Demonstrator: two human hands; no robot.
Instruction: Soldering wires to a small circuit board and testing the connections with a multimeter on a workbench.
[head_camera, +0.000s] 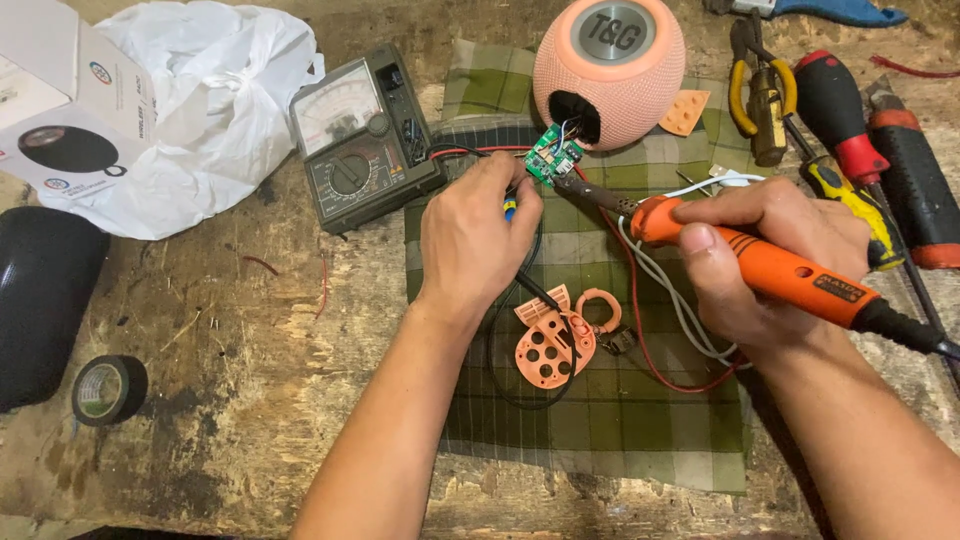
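- Hands meet over a small green circuit board (553, 157) hanging by thin wires from the opening of a peach-coloured round speaker (610, 70) on a green plaid cloth (600, 420).
- Right hand (770, 255), its grip wrapped tight around an orange soldering iron (760, 262), sets the tip at the board's edge.
- Left hand (475, 235), fingers pinched on a thin blue-tipped piece (too small to identify), rests just beside the board.
- Analog multimeter (362, 140) sits on the worn wooden tabletop (250, 400) nearby; peach plastic parts (555, 345) lie between the forearms, black tape roll (108, 389) well apart.
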